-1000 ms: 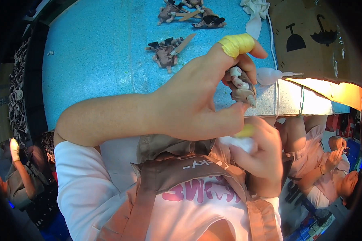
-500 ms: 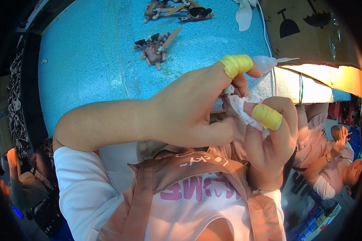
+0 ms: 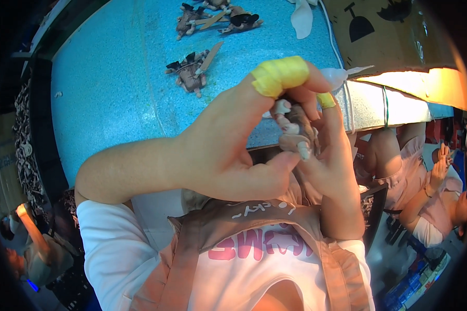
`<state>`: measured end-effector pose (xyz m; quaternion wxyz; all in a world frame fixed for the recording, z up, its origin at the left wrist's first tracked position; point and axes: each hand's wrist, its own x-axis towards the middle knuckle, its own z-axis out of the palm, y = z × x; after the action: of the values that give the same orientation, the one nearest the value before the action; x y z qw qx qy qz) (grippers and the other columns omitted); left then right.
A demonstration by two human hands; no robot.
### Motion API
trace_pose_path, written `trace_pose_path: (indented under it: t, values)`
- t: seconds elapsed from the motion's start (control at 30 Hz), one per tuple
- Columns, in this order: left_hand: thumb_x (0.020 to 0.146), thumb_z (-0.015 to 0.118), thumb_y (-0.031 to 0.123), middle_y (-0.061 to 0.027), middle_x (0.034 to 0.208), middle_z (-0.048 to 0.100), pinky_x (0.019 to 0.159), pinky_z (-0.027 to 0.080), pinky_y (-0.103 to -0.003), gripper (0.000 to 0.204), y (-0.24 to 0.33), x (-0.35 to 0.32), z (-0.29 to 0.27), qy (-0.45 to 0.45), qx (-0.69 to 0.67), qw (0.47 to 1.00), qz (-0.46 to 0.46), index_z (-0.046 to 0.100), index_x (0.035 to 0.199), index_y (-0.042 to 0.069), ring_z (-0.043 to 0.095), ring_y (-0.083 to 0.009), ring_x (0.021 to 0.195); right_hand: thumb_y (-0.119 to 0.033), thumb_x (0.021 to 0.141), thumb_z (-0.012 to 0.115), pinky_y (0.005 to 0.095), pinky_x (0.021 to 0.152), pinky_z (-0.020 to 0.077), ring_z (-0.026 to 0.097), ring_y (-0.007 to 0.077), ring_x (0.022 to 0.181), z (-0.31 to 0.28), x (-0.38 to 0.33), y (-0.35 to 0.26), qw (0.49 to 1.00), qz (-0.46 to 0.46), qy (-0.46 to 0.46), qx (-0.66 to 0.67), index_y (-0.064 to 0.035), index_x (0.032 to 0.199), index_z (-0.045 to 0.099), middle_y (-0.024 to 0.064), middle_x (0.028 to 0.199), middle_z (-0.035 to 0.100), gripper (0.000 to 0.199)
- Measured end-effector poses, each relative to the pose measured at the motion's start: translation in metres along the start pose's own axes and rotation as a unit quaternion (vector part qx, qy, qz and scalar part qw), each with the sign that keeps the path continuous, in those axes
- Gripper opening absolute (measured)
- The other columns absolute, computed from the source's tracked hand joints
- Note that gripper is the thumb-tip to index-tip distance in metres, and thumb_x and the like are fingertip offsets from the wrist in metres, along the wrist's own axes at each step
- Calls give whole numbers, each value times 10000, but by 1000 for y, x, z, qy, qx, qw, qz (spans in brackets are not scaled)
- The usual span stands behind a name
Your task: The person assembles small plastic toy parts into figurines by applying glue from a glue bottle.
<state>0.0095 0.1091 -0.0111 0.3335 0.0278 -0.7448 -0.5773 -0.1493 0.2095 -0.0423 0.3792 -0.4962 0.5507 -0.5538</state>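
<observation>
Above my lap, by the table's near edge, I hold a small brown-and-white figurine (image 3: 298, 126) between both hands. My left hand (image 3: 228, 145) is closed on its left side, thumb below and forefinger above, with yellow tape round a finger. From the right, my right hand (image 3: 333, 155) grips it too; yellow tape shows on one finger. The hands hide part of the figurine. Just beyond my left fingertip is a translucent dropper bottle (image 3: 335, 78) with a thin nozzle; I cannot tell whether the finger touches it.
On the blue table (image 3: 114, 78) lies a similar figurine (image 3: 189, 75) with black parts and a tan blade-like piece. Several more (image 3: 238, 20) are bunched farther back. A white cloth-like piece (image 3: 302, 20), a cable and a cardboard box (image 3: 384, 41) are at the right. People sit at both sides.
The white tissue that covered my right fingers is out of sight. My right hand has turned and moved up against the figurine, which now shows more between my hands. The view has shifted slightly.
</observation>
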Motion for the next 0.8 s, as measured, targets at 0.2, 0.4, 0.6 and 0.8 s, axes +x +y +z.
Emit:
trace_pose_path:
  t: [0.2, 0.4, 0.6, 0.8]
  values:
    - [779, 522, -1, -181, 1190, 422, 835, 433, -287, 626, -1, -4, -2, -43, -1, 998, -47, 213, 1323, 25, 492, -193, 1021, -12, 689, 671, 288, 622, 458, 555, 247, 773, -21, -5, -23, 950, -180, -24, -252, 5, 1078, 560, 160, 1028, 530, 404]
    - [769, 624, 66, -175, 1402, 218, 920, 376, -335, 763, 6, -3, 9, -97, -40, 982, -160, 168, 1380, 46, 424, -231, 1163, -41, 674, 664, 318, 525, 438, 544, 255, 595, -57, -36, -45, 933, -145, -71, -321, 16, 898, 627, 112, 694, 556, 234]
    - [793, 565, 79, -125, 1304, 416, 861, 380, -284, 406, 13, 7, -2, -67, 71, 974, -205, 466, 1185, 37, 489, -188, 1084, -69, 732, 632, 346, 540, 417, 525, 280, 611, -117, -90, -58, 899, 25, -59, -433, 5, 870, 634, 122, 688, 540, 156]
    - [714, 507, -83, -153, 1218, 478, 905, 372, -310, 452, 13, 12, -27, -142, 236, 958, -75, 483, 1151, 33, 484, -213, 1077, -155, 768, 621, 371, 538, 421, 545, 311, 598, -192, -165, -72, 720, 367, -119, -577, -1, 749, 605, 142, 639, 543, 156]
